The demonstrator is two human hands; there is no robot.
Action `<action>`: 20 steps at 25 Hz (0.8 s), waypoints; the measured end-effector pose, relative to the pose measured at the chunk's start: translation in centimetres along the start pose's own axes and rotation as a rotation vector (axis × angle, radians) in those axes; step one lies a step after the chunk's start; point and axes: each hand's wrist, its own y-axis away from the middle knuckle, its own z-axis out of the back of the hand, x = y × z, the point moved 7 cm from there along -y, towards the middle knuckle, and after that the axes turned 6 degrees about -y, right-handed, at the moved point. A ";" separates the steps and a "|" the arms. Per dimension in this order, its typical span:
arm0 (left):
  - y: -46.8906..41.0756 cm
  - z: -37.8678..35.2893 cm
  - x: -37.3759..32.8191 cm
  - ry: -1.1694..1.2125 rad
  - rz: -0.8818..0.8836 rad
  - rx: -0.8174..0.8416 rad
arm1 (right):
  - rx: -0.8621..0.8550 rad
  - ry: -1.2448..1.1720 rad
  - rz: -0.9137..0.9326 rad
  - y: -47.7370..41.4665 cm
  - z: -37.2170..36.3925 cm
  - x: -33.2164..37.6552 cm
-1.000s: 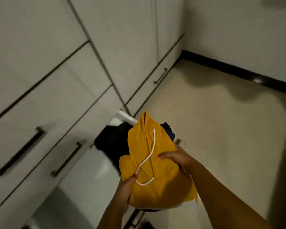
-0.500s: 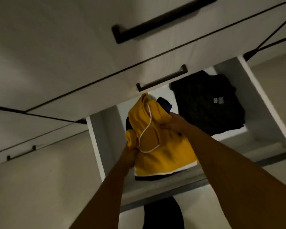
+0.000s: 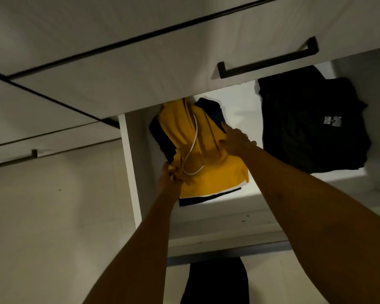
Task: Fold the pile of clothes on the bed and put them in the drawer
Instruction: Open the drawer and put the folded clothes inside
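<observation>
Drawer [image 3: 130, 163] is pulled open, low in the white cupboards [image 3: 97, 73]. A black shirt [image 3: 312, 128] lies flat in its right side. The folded stack [image 3: 217, 172], yellow on top and dark below, is in the left side. The right grip [image 3: 235, 143] pinches its right edge. The left grip [image 3: 170, 183] is curled tight round its near corner. A white cord [image 3: 194, 139] lies across the yellow.

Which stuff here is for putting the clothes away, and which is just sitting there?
For the job: yellow garment, gripped by left hand and right hand; dark garment under it; open drawer; black shirt already inside.
Just there: shut drawer above; its handle; dark cloth in front of the drawer.
</observation>
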 end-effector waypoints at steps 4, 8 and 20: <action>5.3 -1.0 2.2 -0.176 -0.120 -0.060 | 0.138 0.102 0.085 8.0 -4.2 -2.1; 14.1 -5.4 6.4 -0.570 -0.153 -0.049 | 0.172 0.374 0.296 18.0 -8.0 -6.4; 17.5 -11.0 9.6 -0.800 -0.317 -0.165 | -0.104 0.758 0.679 23.3 -9.0 -12.7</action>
